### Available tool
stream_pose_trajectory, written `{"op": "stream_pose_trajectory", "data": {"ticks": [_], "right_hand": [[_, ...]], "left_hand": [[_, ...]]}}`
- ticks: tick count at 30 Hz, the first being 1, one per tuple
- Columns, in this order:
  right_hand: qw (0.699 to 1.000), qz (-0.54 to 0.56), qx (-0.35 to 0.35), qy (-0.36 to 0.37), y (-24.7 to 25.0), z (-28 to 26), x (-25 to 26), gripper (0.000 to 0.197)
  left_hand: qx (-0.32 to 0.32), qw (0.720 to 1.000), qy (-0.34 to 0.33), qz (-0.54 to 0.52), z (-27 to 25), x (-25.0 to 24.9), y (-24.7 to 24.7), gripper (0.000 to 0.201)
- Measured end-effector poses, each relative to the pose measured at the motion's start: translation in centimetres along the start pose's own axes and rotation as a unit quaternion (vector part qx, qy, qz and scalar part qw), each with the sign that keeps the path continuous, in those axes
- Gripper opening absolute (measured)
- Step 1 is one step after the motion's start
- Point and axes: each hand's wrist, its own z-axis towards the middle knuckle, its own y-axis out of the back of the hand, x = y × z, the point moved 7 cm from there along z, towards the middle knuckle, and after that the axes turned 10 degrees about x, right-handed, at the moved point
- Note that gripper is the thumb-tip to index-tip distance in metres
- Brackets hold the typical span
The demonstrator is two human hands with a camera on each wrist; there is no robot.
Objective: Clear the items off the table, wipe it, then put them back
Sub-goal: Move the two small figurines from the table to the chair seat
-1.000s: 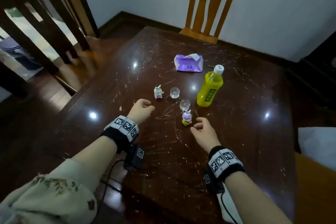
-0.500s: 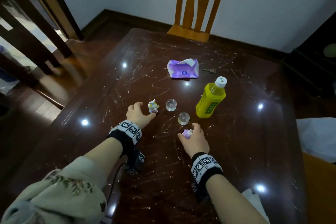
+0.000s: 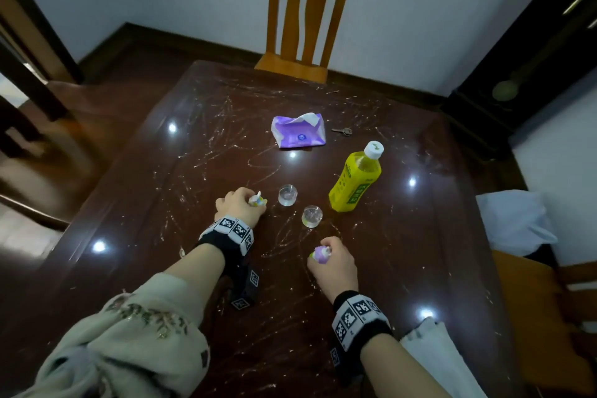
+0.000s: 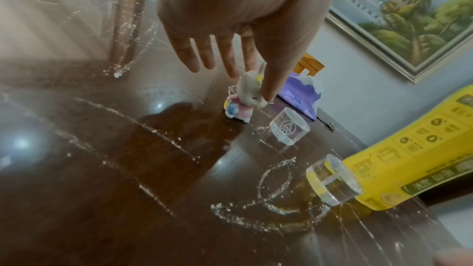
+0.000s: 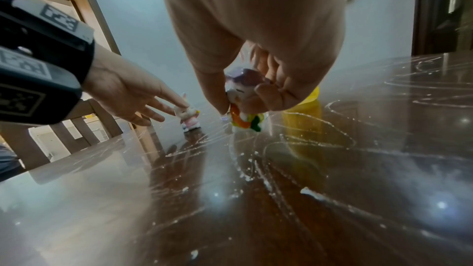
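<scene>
Low in the centre of the head view, the right hand [image 3: 332,263] curls thumb and fingers round a purple-headed figurine [image 3: 320,254], hiding most of its body. Left of it, the left hand [image 3: 239,207] pinches a white bunny figurine [image 4: 244,96] by the head, thumb and forefinger, other fingers straight. Both toys are over the smeared table [image 3: 193,191]; whether the purple one touches it is unclear. A yellow bottle [image 3: 357,182] stands mid-right.
</scene>
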Motion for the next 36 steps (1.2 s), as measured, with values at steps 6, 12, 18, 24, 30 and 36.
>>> {"op": "stream_pose_trajectory", "data": {"ticks": [6, 12, 18, 24, 30, 36], "right_hand": [[0.999, 0.034, -0.027, 0.010, 0.4, -1.8, -0.6, 0.034], [0.995, 0.088, -0.039, 0.009, 0.8, -3.4, -0.4, 0.026], [0.982, 0.160, -0.081, 0.064, 2.0, -5.6, 1.7, 0.030], [0.971, 0.190, -0.117, 0.080, 3.2, -8.0, 1.4, 0.030], [0.954, 0.234, -0.168, 0.080, 5.7, -11.1, -2.6, 0.034], [0.921, 0.308, -0.227, 0.072, 10.2, -15.0, -9.4, 0.035]], "left_hand": [[0.039, 0.998, 0.031, -0.047, 0.9, 0.6, -0.1, 0.051], [0.041, 0.993, -0.032, -0.106, -1.8, 0.2, 0.4, 0.045], [0.083, 0.953, -0.116, -0.267, -6.1, -0.4, 1.2, 0.046], [0.192, 0.904, -0.149, -0.351, -10.1, -3.1, -0.3, 0.058], [0.262, 0.886, -0.192, -0.330, -14.3, -7.0, -4.4, 0.036], [0.299, 0.893, -0.231, -0.242, -19.4, -11.1, -11.2, 0.035]]}}
